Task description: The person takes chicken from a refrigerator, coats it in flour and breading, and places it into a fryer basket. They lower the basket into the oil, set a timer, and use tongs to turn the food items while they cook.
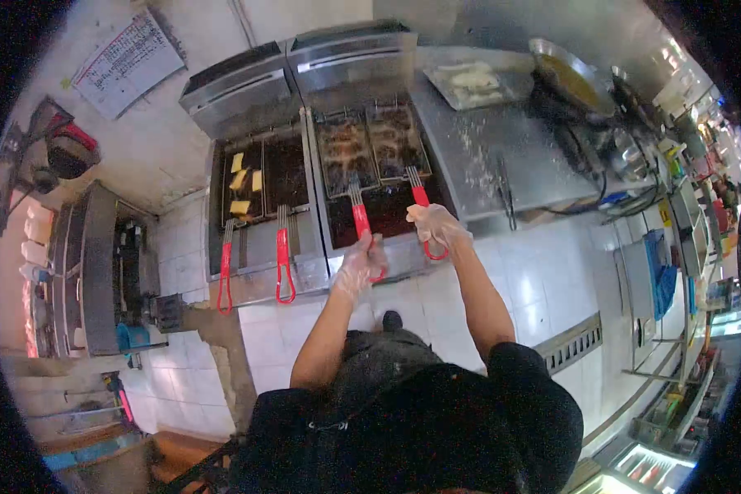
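Both hands wear clear plastic gloves. My left hand (pixel 361 267) is closed around the red handle (pixel 361 219) of one fryer basket (pixel 376 179). Beside it, my right hand (pixel 439 225) grips the red handle (pixel 420 195) of a second fryer basket (pixel 426 165). The two baskets sit side by side over dark oil in the right-hand fryer (pixel 370 247), with brownish food in them that I cannot make out. To the left, another fryer (pixel 214 206) holds two more baskets with red handles. Pale yellow pieces (pixel 239 181) lie in its left basket.
Right of the fryers is a steel counter (pixel 486 185) with pale crumbs, tongs (pixel 505 193) and a tray (pixel 510 89) of whitish food. A large pan (pixel 570 74) stands farther back. A floor grate (pixel 574 342) lies at right, and a paper sheet (pixel 129 64) hangs on the wall.
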A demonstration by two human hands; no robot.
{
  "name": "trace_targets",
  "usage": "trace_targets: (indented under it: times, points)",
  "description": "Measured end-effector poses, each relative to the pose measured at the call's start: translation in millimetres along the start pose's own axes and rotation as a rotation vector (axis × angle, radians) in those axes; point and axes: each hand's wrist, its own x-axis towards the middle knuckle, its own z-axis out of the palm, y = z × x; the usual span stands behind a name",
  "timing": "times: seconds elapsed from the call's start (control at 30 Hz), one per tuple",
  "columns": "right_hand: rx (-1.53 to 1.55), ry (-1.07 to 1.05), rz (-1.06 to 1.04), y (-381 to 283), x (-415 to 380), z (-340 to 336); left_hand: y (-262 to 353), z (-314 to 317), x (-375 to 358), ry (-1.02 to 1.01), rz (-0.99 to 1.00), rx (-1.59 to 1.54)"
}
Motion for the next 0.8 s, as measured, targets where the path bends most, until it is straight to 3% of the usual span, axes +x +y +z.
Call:
trace_targets:
  times: [0.07,0.1,0.2,0.23,0.3,0.4,0.47,0.5,0.6,0.63,0.77,0.8]
  points:
    - [0.005,-0.095,-0.238,-30,-25,-12,5,-9,5,-0.098,-0.019,-0.070]
    - [0.557,-0.291,-0.256,-36,-52,-11,8,-3,-3,-0.119,0.008,-0.031]
    - [0.655,-0.184,-0.207,25,-40,1,7,-5,-14,-0.091,0.004,-0.030]
    - [0.641,-0.191,-0.206,34,-41,5,5,-7,-16,-0.056,0.019,-0.028]
    - [0.316,0.001,-0.219,47,-43,16,3,-18,-12,-0.065,0.010,-0.058]
    - [0.494,0.000,-0.100,22,-72,24,5,-20,-7,-0.055,0.028,-0.001]
    - [0.524,-0.013,-0.099,84,-27,26,9,-31,9,0.011,-0.011,-0.075]
    - [0.548,-0.028,-0.085,106,-12,24,14,-20,1,-0.055,-0.048,-0.027]
    - [0.370,0.036,-0.128,80,-46,37,13,-25,8,-0.078,-0.045,0.041]
    - [0.466,0.088,-0.153,72,-61,43,12,-16,1,-0.009,0.000,0.076]
    - [0.286,0.096,-0.155,88,-62,42,13,-17,1,0.004,0.021,0.146]
    - [0.575,0.054,-0.066,85,-63,40,13,-17,2,0.010,0.030,0.146]
